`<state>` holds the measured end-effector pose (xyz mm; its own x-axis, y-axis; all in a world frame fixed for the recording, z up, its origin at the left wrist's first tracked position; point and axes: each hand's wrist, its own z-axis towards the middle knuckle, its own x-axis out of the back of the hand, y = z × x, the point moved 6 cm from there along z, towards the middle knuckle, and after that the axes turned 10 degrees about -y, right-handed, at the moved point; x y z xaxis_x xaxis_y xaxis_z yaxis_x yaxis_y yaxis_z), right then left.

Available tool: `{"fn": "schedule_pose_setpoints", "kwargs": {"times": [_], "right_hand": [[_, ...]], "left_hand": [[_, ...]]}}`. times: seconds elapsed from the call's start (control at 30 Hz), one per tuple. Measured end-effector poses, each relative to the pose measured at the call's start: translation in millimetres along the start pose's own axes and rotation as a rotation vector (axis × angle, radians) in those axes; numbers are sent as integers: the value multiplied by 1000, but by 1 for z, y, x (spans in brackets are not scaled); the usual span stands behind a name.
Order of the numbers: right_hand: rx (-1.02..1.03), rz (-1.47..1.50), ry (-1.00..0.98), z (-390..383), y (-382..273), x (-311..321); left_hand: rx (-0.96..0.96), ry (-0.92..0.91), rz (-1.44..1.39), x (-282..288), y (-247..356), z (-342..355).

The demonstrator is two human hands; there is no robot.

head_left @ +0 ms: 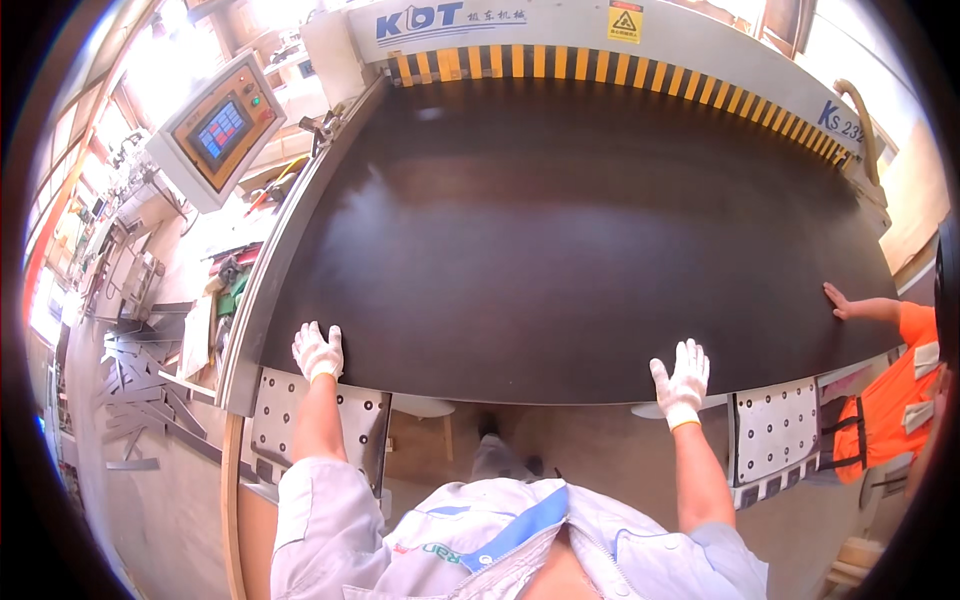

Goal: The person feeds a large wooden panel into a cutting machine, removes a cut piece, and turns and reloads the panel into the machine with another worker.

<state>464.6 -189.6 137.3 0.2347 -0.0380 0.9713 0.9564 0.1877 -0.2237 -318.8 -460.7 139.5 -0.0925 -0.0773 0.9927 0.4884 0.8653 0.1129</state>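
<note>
A large dark board lies flat on the bed of a panel saw, its far edge under a beam with a yellow and black striped strip. Near the board's front left corner, my left hand lies on its surface in a white glove, fingers stretched out. My right hand, gloved in white too, rests with spread fingers at the front edge right of the middle. At the far right a co-worker's bare hand touches the same board.
A control panel with a lit screen stands at the left. Perforated support tables jut out under the board's front edge. A person in an orange vest stands at the right. Dark strips lie heaped on the floor at left.
</note>
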Motion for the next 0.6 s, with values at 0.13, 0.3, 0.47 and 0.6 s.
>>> {"fn": "schedule_pose_setpoints", "kwargs": {"times": [0.13,0.3,0.47,0.6], "right_hand": [[6,6,0,1,1,-1],[1,5,-3,1,3,-2],[20,16,0,1,0,-2],[7,10,8,0,2,0]], "left_hand": [[5,4,-4,1,1,1],[11,-11,0,1,5,-2],[17,4,13,-1,-2,0],[6,13,0,-1,3,2]]}}
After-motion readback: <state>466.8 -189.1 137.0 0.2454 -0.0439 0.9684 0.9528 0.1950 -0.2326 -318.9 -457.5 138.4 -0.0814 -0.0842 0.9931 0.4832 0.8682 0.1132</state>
